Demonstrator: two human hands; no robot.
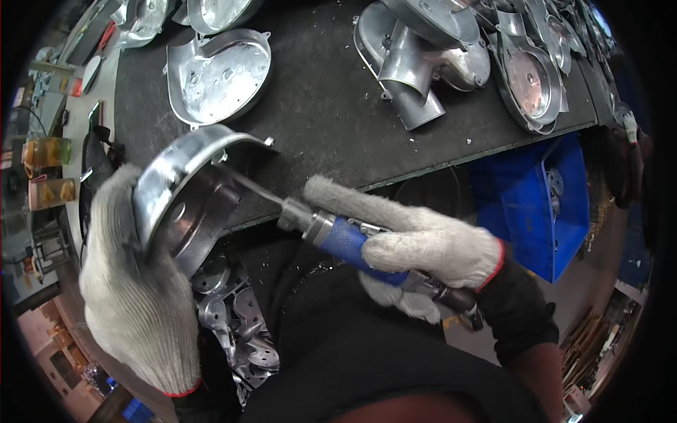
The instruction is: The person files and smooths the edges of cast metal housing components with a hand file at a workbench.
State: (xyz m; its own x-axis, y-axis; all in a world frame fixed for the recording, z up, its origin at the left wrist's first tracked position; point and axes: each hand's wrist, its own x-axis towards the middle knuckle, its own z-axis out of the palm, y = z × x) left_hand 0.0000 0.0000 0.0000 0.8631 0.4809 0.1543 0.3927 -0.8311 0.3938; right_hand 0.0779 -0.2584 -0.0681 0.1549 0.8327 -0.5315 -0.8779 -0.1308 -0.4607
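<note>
My left hand [137,282], in a white knit glove with a red cuff edge, grips a shiny cast metal housing [159,187] by its outer wall. The housing is tilted on its side, its hollow facing right, over the near edge of the bench. My right hand [430,243], gloved alike, is wrapped around a blue-bodied air die grinder [342,240], index finger stretched along it. The grinder's thin shank points up-left into the housing's hollow, close to the rim; whether its tip touches metal I cannot tell. The left fingers are partly hidden behind the housing.
On the dark bench top [310,106] lies another open housing [220,74], with a stack of housings [423,63] to the right. A blue bin [522,204] holding metal parts stands right of the bench. More castings [243,321] sit low beside my lap. Jars [49,151] stand at far left.
</note>
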